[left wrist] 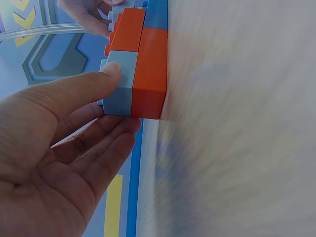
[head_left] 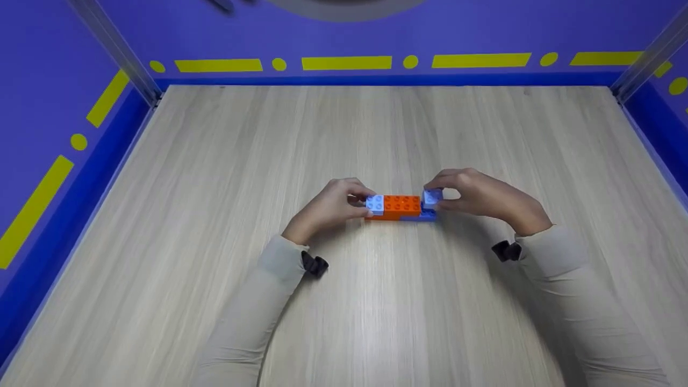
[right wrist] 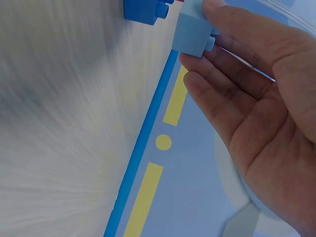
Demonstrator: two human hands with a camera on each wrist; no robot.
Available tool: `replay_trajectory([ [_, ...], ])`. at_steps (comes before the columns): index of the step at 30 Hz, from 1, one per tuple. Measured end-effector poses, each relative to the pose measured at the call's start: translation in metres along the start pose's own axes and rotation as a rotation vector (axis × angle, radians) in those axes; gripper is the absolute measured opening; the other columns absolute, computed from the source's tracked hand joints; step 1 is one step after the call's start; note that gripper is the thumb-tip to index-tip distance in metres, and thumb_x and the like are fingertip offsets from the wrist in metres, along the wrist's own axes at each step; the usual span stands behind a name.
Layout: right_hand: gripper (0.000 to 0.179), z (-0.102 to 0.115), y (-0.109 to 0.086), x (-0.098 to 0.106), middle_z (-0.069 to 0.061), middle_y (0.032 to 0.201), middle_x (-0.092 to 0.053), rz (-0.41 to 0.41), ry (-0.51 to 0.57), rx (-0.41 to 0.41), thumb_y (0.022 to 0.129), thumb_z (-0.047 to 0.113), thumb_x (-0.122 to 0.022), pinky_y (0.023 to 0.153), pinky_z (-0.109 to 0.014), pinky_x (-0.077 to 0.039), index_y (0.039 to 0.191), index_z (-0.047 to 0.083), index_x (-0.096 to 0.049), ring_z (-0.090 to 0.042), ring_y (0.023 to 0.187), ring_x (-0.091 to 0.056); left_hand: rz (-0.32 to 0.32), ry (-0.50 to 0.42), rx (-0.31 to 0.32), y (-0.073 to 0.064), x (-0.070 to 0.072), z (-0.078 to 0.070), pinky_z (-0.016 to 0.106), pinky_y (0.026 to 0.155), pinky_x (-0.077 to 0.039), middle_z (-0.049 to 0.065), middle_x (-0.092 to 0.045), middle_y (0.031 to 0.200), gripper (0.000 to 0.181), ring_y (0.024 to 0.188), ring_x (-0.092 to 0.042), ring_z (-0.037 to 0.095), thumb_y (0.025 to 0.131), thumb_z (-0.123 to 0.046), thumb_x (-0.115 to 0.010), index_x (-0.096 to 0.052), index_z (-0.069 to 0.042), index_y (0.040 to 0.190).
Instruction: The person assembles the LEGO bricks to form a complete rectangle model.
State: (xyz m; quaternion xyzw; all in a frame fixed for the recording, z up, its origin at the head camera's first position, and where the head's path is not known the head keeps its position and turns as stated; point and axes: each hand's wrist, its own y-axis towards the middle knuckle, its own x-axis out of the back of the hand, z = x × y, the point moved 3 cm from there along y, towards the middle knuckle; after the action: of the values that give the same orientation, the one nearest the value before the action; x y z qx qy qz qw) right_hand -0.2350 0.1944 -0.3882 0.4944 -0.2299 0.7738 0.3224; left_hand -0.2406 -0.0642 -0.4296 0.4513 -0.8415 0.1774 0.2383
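On the table lies a low stack of toy building bricks. Its bottom layer joins an orange brick (left wrist: 150,74) and a blue brick (right wrist: 140,10). On top sit an orange brick (head_left: 402,205) and, at the left end, a light blue brick (head_left: 374,204). My left hand (head_left: 341,200) pinches that left light blue brick between thumb and fingers. My right hand (head_left: 468,194) pinches a second light blue brick (right wrist: 192,29) at the stack's right end. In the right wrist view this brick is apart from the blue brick, whose studs show.
The wood-grain table (head_left: 242,161) extends around the stack. Blue-purple walls (head_left: 344,37) with yellow marks stand at the back and both sides. A black wrist mount (head_left: 315,264) sits on the left sleeve, another black mount (head_left: 506,250) on the right.
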Motion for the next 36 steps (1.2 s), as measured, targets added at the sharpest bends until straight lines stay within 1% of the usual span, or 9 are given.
replay_trajectory([
  [3, 0.034, 0.0007, 0.0003, -0.0018, -0.011, 0.112, -0.068, -0.003, 0.005, 0.011, 0.084, 0.008, -0.073, 0.086, -0.043, -0.055, 0.117, 0.002, -0.067, -0.025, 0.101, -0.064, 0.003, -0.001, 0.003, 0.0003, -0.0007, 0.0011, 0.029, 0.093, -0.052, 0.005, -0.065, 0.112, 0.037, 0.102, -0.060, 0.016, 0.083, -0.007, -0.073, -0.068, -0.006, 0.119],
  [10, 0.034, 0.0027, 0.0005, -0.0050, -0.010, 0.112, -0.068, 0.003, 0.027, 0.014, 0.084, 0.008, -0.073, 0.087, -0.044, -0.054, 0.117, 0.002, -0.067, -0.025, 0.102, -0.064, -0.002, 0.002, -0.025, 0.0004, -0.0005, 0.0017, 0.028, 0.092, -0.051, 0.006, -0.065, 0.110, 0.036, 0.100, -0.060, 0.016, 0.081, -0.007, -0.075, -0.069, -0.005, 0.117],
  [17, 0.035, 0.0028, 0.0005, -0.0083, -0.010, 0.112, -0.068, 0.008, 0.023, 0.002, 0.083, 0.007, -0.073, 0.087, -0.042, -0.055, 0.117, 0.003, -0.068, -0.024, 0.102, -0.064, 0.004, 0.001, -0.008, 0.0000, -0.0013, 0.0008, 0.028, 0.094, -0.051, 0.005, -0.065, 0.112, 0.037, 0.103, -0.060, 0.015, 0.082, -0.008, -0.074, -0.068, -0.005, 0.118],
  [27, 0.034, 0.0036, 0.0015, -0.0097, -0.010, 0.113, -0.067, 0.020, 0.038, -0.007, 0.083, 0.007, -0.073, 0.088, -0.043, -0.054, 0.117, 0.002, -0.067, -0.025, 0.104, -0.063, 0.002, -0.007, -0.005, 0.0000, -0.0010, 0.0009, 0.026, 0.092, -0.051, 0.006, -0.065, 0.112, 0.037, 0.102, -0.059, 0.015, 0.082, -0.006, -0.073, -0.068, -0.005, 0.119],
  [36, 0.034, 0.0043, 0.0012, -0.0086, -0.010, 0.113, -0.067, 0.016, 0.041, -0.002, 0.084, 0.006, -0.072, 0.088, -0.043, -0.054, 0.118, 0.002, -0.067, -0.025, 0.104, -0.063, -0.005, 0.001, -0.020, -0.0005, 0.0005, -0.0006, 0.025, 0.092, -0.052, 0.006, -0.065, 0.111, 0.037, 0.099, -0.061, 0.015, 0.081, -0.005, -0.074, -0.068, -0.005, 0.118],
])
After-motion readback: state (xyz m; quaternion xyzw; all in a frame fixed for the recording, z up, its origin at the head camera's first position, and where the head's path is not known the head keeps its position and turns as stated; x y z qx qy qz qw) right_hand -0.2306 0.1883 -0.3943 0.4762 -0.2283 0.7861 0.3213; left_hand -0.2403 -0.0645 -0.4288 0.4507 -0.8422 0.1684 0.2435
